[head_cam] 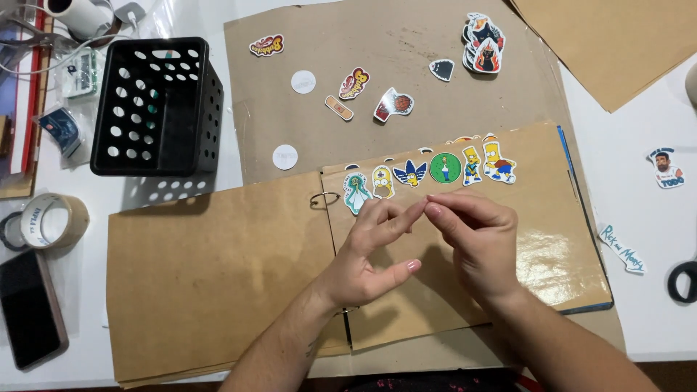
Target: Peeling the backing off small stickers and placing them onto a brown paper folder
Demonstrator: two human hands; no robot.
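The left hand (370, 254) and right hand (475, 243) met fingertip to fingertip at frame centre, grips pinched on something too small to tell, over the brown binder page (537, 247). A sticker row (435, 173) ran left-right above. The black crate (156, 105), upper left, appeared empty.

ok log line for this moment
left hand and right hand: fingertips pinched together | over: brown binder page | nearby: sticker row
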